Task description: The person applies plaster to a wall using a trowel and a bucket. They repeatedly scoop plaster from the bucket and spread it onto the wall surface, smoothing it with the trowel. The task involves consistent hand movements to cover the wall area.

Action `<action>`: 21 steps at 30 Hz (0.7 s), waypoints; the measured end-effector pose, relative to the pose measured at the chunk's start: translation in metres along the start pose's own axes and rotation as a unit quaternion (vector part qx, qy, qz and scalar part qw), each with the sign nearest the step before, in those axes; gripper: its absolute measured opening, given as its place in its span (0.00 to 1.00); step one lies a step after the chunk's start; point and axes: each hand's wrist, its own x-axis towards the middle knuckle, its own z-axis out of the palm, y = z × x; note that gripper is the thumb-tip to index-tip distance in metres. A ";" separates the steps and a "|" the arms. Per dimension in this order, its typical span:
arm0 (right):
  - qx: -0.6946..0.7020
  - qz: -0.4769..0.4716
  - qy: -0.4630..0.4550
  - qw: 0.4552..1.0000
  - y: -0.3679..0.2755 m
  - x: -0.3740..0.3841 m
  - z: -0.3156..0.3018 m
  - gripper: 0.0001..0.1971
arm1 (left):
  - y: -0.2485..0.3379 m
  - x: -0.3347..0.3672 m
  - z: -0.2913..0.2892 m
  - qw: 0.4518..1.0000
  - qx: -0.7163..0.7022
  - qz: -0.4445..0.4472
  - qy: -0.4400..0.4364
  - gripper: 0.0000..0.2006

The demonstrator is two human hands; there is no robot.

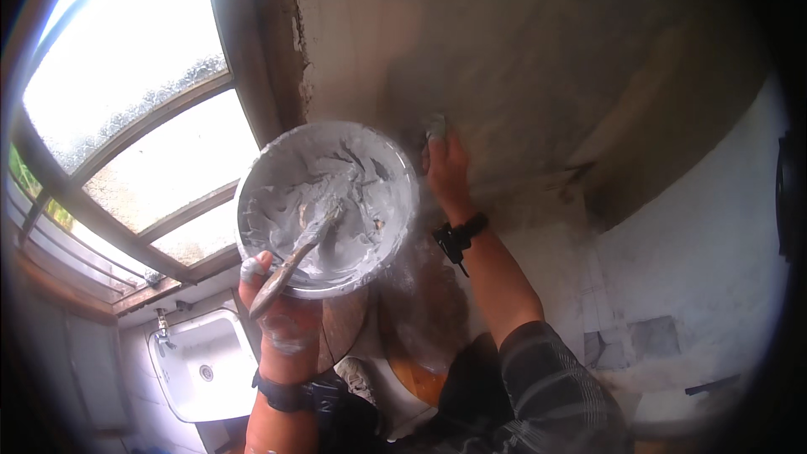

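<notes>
Paste bucket (pixel 370 139), left fingers (pixel 264 259), mostly hidden, clutching it, right fingers (pixel 438 150) dim, grasp unclear

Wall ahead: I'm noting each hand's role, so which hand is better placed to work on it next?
Probably the right hand: it is raised close to the wall, though contact isn't clear, while the left hand is occupied holding up the bowl of grey paste.
</notes>
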 end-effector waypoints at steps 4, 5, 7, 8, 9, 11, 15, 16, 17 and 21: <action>-0.046 0.040 -0.019 0.998 0.019 -0.025 -0.006 0.18 | 0.005 0.005 0.011 0.999 -0.018 -0.045 0.006 0.43; -0.049 0.046 -0.028 0.997 0.016 -0.035 -0.012 0.20 | 0.006 0.002 0.009 0.999 -0.025 -0.046 0.000 0.43; -0.058 0.040 -0.048 0.996 0.012 -0.025 -0.032 0.21 | 0.005 0.004 0.004 0.999 -0.042 -0.027 -0.012 0.41; -0.069 0.042 -0.053 0.995 0.009 -0.023 -0.045 0.22 | 0.000 0.002 0.003 0.998 -0.058 -0.019 -0.019 0.40; -0.072 -0.011 -0.052 0.996 -0.003 -0.019 -0.041 0.20 | 0.000 -0.003 0.000 0.997 -0.067 -0.012 -0.020 0.38; -0.083 -0.124 -0.038 0.988 -0.057 0.016 -0.025 0.16 | 0.014 0.001 0.013 0.987 -0.066 -0.127 0.076 0.39; -0.110 -0.209 0.020 0.972 -0.081 0.068 0.018 0.13 | 0.014 0.011 0.009 0.986 -0.050 -0.141 0.067 0.41; -0.124 -0.208 0.018 0.970 -0.081 0.069 0.018 0.13 | 0.012 0.012 0.007 0.987 -0.056 -0.137 0.060 0.41; -0.133 -0.207 0.011 0.969 -0.077 0.069 0.022 0.14 | 0.010 0.007 0.002 0.992 -0.072 -0.095 0.033 0.41; -0.132 -0.086 -0.048 0.986 -0.052 0.027 0.015 0.18 | 0.015 0.001 0.012 0.994 -0.058 -0.071 0.061 0.41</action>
